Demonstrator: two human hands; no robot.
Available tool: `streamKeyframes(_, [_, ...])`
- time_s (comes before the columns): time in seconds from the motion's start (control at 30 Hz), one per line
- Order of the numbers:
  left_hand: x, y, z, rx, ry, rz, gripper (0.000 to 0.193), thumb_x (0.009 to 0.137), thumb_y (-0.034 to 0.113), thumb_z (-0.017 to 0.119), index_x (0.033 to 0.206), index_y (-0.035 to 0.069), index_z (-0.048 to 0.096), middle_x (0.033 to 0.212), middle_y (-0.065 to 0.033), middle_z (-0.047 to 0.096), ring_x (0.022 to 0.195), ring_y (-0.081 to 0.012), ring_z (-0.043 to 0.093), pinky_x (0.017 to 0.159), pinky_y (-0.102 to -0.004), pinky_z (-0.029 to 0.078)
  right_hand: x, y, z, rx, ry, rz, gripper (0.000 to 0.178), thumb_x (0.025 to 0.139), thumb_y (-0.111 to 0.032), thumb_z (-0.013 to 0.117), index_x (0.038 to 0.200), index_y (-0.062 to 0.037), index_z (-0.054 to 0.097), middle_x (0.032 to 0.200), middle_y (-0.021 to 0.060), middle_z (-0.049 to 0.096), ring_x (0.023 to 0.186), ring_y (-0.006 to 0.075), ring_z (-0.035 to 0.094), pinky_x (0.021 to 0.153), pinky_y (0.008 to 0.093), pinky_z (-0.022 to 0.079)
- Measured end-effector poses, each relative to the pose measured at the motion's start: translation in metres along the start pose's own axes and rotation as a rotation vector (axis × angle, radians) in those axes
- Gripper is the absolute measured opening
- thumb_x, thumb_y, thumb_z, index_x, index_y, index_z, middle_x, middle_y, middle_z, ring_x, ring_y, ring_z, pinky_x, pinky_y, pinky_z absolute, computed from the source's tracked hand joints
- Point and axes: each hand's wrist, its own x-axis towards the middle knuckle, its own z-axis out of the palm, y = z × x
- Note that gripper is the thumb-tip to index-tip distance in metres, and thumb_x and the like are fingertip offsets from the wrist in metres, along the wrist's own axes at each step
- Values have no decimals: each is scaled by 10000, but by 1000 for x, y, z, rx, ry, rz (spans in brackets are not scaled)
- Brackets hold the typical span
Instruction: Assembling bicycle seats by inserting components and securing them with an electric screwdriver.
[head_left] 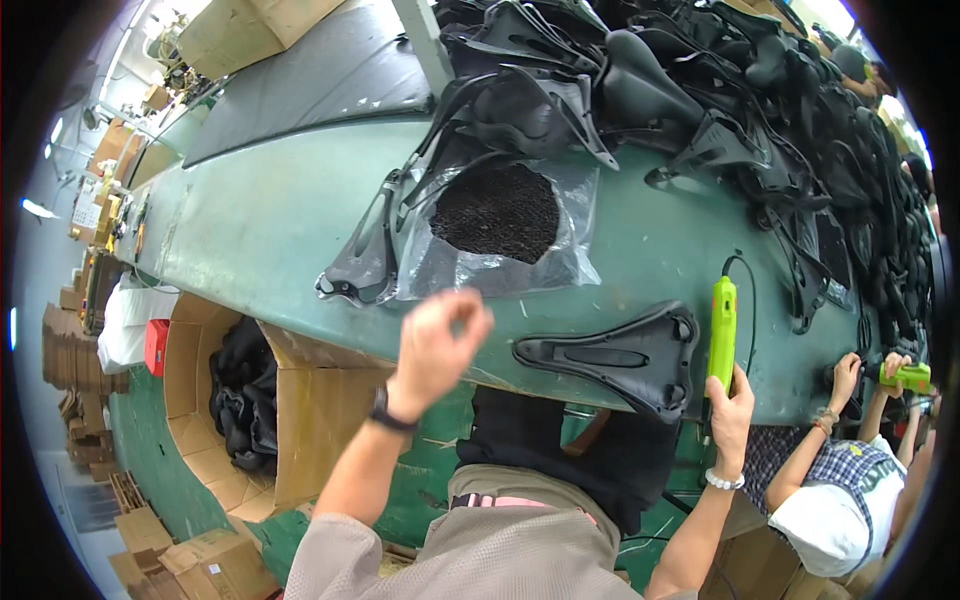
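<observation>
My right hand (pixel 732 410) is wrapped round the lower end of a lime-green electric screwdriver (pixel 722 330), held upright with its black cord looping from the top. Fingers curled into a pinch, my left hand (pixel 440 350) is raised in front of the bag, and whatever it may hold is too small to make out. Beyond it a clear plastic bag (pixel 570 255) lies spread, with a heap of small black pieces (pixel 495 212) on it, perhaps screws. Between my hands a black bicycle saddle base (pixel 615 358) lies at the table's front edge, narrow end to the left.
Saddle parts (pixel 650 90) pile up across the far right of the green table (pixel 270 210). One black saddle shell (pixel 365 250) lies left of the bag. A cardboard box (pixel 310 440) of black saddles stands at lower left. On the right a co-worker (pixel 840 490) holds another green screwdriver (pixel 908 376).
</observation>
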Motion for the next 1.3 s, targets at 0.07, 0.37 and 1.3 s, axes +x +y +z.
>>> streamKeyframes(0.07, [58,-20,13,292,151,157,295,830,212,709,1054,29,651,1005,-163,675,944,-328,626,852,-422,496,-11,-13,-5,168,63,-43,520,870,-133,667,1312,69,483,1089,98,607,884,173,603,783,299,493])
streamKeyframes(0.37, [116,-68,19,682,157,276,143,853,195,675,894,60,699,947,-100,623,941,-323,576,822,-410,486,-59,-93,-16,589,174,-486,646,725,-226,719,1238,10,405,971,107,466,824,185,509,699,295,461])
streamKeyframes(1.3, [41,94,161,36,-624,713,118,828,139,597,845,24,620,1015,-106,672,992,-246,658,883,-341,524,-3,-112,32,590,-8,-899,1148,644,-781,654,1423,-6,323,899,111,575,741,263,581,702,421,498])
